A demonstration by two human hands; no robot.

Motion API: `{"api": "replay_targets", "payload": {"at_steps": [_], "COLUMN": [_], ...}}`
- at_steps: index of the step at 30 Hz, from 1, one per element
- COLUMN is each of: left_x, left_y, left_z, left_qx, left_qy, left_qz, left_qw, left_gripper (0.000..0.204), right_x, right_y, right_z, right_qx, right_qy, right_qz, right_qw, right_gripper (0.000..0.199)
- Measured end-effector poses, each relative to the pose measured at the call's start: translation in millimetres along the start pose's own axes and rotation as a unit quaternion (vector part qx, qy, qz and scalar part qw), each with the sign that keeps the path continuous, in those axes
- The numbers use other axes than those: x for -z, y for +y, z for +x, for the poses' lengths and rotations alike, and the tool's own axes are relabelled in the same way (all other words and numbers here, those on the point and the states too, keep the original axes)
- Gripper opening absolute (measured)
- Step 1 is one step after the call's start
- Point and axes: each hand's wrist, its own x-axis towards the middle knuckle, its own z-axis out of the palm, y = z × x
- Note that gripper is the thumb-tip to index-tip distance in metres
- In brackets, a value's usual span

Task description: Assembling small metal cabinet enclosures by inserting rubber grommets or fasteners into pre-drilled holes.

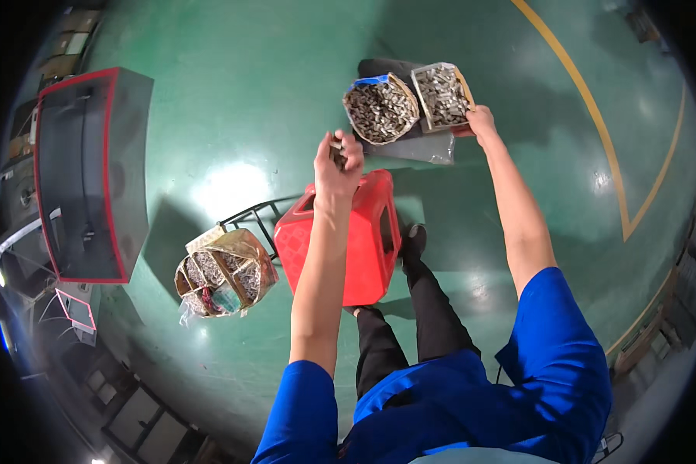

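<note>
My left hand (pixel 339 164) is raised above the red plastic stool (pixel 329 267), its fingers curled round several small metal pieces (pixel 337 153). My right hand (pixel 479 124) grips the near right corner of a squarish box (pixel 465 82) filled with small grey cylindrical metal parts (pixel 441 93). Touching or very close to that box on its left is a rounder container (pixel 373 80) with a blue patch on its rim. It holds darker metal pieces (pixel 380 110) of a similar shape. Both containers rest on a dark plastic-wrapped sheet (pixel 433 147).
At left, a divided carton (pixel 267 272) of small parts sits by a black metal frame (pixel 263 226). A large dark panel with a red border (pixel 114 178) stands farther left. Yellow lines (pixel 588 100) mark the green floor (pixel 232 85). My feet are beside the stool.
</note>
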Motion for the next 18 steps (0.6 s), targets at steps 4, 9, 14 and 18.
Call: {"api": "replay_targets", "payload": {"at_steps": [4,9,14,18], "left_x": [7.6,47.6,128.0,181.1], "left_y": [22.3,42.5,88.0,157.7], "left_z": [-94.4,-241.9,-407.3,-544.2], "left_qx": [-0.020,-0.038,-0.042,-0.110], "left_qy": [0.033,0.076,0.115,0.061], "left_qz": [0.016,0.119,0.069,0.087], "left_qw": [0.999,0.989,0.990,0.988], "left_gripper": [0.023,0.037,0.044,0.045], "right_x": [24.8,90.7,85.6,-8.0], "right_y": [0.4,52.8,12.3,-78.5], "right_z": [-31.1,-119.5,-286.2,-478.3], "right_qx": [-0.075,-0.050,-0.029,0.093], "right_qy": [-0.074,-0.089,-0.147,-0.296], "right_qz": [0.159,0.128,-0.028,-0.090], "right_qw": [0.982,0.987,0.988,0.946], "right_gripper": [0.027,0.034,0.030,0.026]}}
